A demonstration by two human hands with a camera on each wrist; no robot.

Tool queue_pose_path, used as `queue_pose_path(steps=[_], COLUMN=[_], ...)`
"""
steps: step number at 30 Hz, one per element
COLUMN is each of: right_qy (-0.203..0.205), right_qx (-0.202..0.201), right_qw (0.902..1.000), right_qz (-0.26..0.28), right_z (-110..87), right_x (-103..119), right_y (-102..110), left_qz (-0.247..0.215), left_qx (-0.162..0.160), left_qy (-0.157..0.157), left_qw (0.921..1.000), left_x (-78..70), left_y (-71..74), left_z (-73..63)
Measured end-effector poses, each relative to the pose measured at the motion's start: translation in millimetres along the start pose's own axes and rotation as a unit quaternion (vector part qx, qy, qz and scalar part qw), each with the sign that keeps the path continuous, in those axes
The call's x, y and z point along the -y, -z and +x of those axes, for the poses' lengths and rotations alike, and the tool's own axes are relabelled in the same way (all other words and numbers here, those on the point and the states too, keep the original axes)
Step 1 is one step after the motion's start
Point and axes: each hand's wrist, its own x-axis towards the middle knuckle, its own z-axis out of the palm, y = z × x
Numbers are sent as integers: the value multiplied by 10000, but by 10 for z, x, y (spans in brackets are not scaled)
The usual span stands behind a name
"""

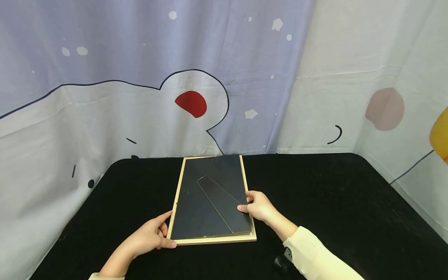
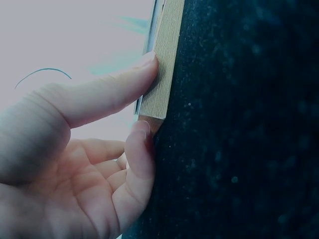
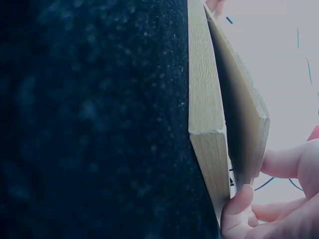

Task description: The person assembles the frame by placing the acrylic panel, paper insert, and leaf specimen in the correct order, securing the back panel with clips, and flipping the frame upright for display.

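Observation:
A picture frame (image 1: 217, 242) with a pale wooden border lies back side up on the black table. Its dark backing board (image 1: 210, 210) carries a long tapered stand flap (image 1: 218, 202). At the near left corner my left hand (image 1: 150, 235) holds the wooden border, thumb on the near side. In the left wrist view, the thumb (image 2: 119, 92) presses the wooden edge. My right hand (image 1: 260, 208) pinches the right edge of the backing board, its thumb on top. From the right wrist, the board (image 3: 249, 114) stands tilted up out of the border (image 3: 207, 94), leaving a dark gap.
The black tablecloth (image 1: 325, 202) stretches to both sides of the frame. A printed curtain (image 1: 140, 120) hangs behind the table's far edge. A small black device (image 1: 281, 262) sits at the right wrist below the cream sleeve (image 1: 311, 252).

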Motion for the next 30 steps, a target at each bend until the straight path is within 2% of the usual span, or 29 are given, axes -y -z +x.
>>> queue_pose_path(steps=[14, 21, 30], right_qy=[42, 221, 143], right_qx=[15, 43, 164], right_qw=[9995, 9981, 9955], right_qz=[-318, -580, -922], right_z=[-8, -10, -9], right_x=[5, 17, 47], right_y=[-1, 7, 20], left_qz=[13, 67, 96], left_qx=[-18, -69, -99], left_qy=[107, 126, 95], left_qw=[9999, 9999, 9999], left_x=[-5, -2, -5], left_y=[-3, -15, -22], left_z=[-4, -3, 6])
